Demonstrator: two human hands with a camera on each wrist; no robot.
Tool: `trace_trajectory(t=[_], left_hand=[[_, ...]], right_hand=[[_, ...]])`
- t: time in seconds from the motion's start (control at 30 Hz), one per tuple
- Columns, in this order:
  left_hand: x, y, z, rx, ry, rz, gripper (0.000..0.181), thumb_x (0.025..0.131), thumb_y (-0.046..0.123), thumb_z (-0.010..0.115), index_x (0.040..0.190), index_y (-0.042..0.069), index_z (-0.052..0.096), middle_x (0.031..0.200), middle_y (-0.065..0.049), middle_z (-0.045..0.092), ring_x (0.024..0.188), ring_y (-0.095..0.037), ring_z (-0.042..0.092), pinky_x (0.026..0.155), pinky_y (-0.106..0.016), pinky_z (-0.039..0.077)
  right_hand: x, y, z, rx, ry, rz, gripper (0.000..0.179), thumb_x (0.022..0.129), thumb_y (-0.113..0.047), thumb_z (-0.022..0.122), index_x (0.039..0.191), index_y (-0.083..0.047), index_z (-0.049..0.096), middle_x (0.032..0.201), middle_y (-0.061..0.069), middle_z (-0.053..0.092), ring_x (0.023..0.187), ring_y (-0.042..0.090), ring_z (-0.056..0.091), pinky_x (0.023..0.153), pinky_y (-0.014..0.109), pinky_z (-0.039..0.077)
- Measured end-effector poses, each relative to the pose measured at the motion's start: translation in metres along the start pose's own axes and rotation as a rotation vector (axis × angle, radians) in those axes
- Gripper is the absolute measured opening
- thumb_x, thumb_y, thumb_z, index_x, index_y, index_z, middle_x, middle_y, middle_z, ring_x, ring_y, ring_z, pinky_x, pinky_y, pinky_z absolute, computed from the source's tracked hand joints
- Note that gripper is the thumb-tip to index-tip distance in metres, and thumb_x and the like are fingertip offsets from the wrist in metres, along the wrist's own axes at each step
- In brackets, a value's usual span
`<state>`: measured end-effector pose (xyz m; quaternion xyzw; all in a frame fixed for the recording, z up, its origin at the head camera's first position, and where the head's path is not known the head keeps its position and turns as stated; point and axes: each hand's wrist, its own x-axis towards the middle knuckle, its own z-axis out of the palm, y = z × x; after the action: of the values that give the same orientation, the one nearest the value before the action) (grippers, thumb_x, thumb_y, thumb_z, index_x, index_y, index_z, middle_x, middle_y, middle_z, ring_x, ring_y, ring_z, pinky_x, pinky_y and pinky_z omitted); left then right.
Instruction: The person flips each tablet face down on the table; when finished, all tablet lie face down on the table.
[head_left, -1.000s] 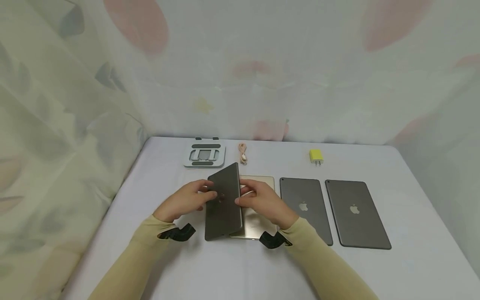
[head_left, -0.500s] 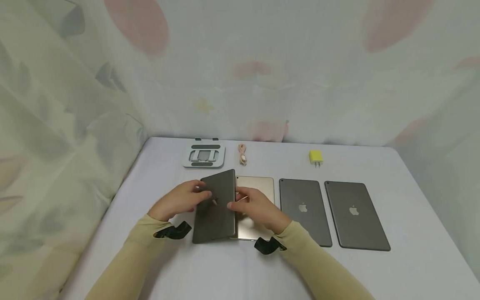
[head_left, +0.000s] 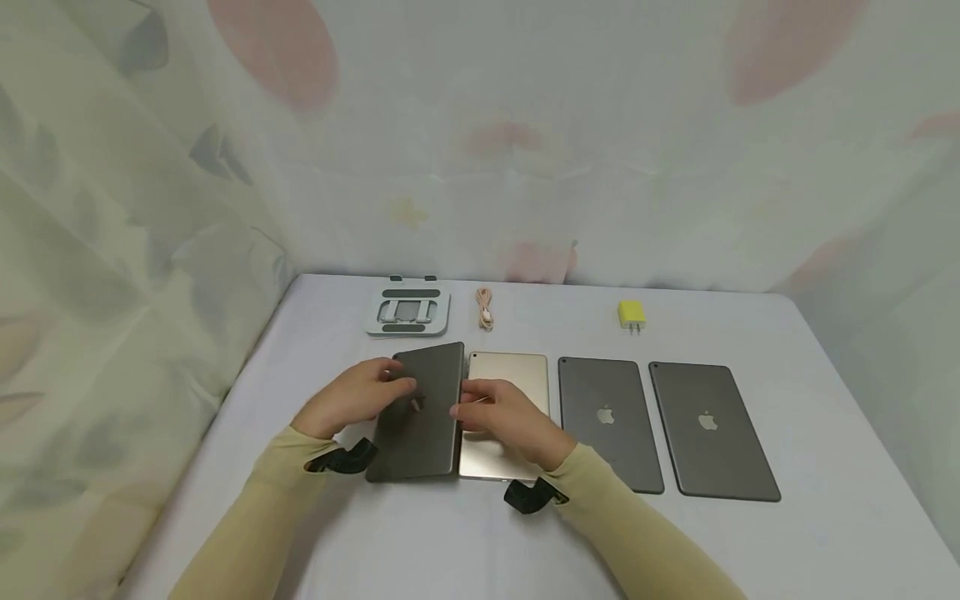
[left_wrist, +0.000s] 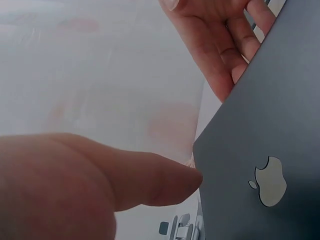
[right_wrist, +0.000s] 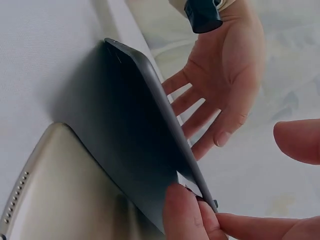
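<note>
A dark grey tablet (head_left: 431,442), back up with an apple logo, is tilted with its right edge raised and its left side low by the table. My right hand (head_left: 517,425) pinches that raised edge; the right wrist view shows fingertips (right_wrist: 185,212) under it, at the dark screen side. My left hand (head_left: 345,404) lies over the tablet's left side, fingers extended and thumb (left_wrist: 170,180) overlapping the edge. Just right of the tilted one, a gold tablet (head_left: 521,375) lies flat, partly hidden by my right hand.
Two more grey tablets, one in the middle (head_left: 603,387) and one at the right (head_left: 712,454), lie flat in the row. Behind are a white folding stand (head_left: 408,310), a coiled pink cable (head_left: 484,307) and a yellow charger plug (head_left: 632,313).
Both hands have moved left with the dark tablet. It has come off the gold tablet, more of which now shows, and its raised edge has dropped lower.
</note>
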<state>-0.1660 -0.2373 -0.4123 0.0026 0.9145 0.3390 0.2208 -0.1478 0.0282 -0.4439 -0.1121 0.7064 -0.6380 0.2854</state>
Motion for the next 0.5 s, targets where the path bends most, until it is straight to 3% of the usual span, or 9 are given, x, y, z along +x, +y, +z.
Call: trace_trajectory(t=[0.13, 0.27, 0.5], left_hand=[[0.0019, -0.0018, -0.0022, 0.026, 0.007, 0.002, 0.072, 0.105, 0.049, 0.059, 0.158, 0.001, 0.049, 0.153, -0.024, 0.06, 0.124, -0.034, 0.068, 0.106, -0.053, 0.055], [0.0007, -0.0022, -0.004, 0.051, 0.007, 0.008, 0.074, 0.106, 0.05, 0.058, 0.158, -0.001, 0.049, 0.158, -0.026, 0.056, 0.144, -0.042, 0.055, 0.115, -0.06, 0.049], [-0.0011, -0.0019, -0.0054, 0.076, 0.013, 0.018, 0.073, 0.107, 0.048, 0.057, 0.158, -0.003, 0.047, 0.162, -0.028, 0.05, 0.15, -0.046, 0.049, 0.118, -0.063, 0.045]], right_hand=[[0.0008, 0.0013, 0.0009, -0.026, 0.003, -0.016, 0.068, 0.101, -0.021, 0.069, 0.157, 0.011, 0.045, 0.147, 0.027, 0.061, 0.127, 0.031, 0.07, 0.11, 0.049, 0.058], [0.0012, 0.0038, 0.0012, -0.041, -0.01, -0.014, 0.07, 0.102, -0.022, 0.068, 0.16, 0.009, 0.043, 0.152, 0.027, 0.058, 0.128, 0.031, 0.07, 0.111, 0.047, 0.058], [0.0009, 0.0043, 0.0017, -0.055, -0.035, -0.001, 0.071, 0.104, -0.025, 0.066, 0.162, 0.008, 0.04, 0.155, 0.027, 0.058, 0.132, 0.036, 0.07, 0.112, 0.046, 0.057]])
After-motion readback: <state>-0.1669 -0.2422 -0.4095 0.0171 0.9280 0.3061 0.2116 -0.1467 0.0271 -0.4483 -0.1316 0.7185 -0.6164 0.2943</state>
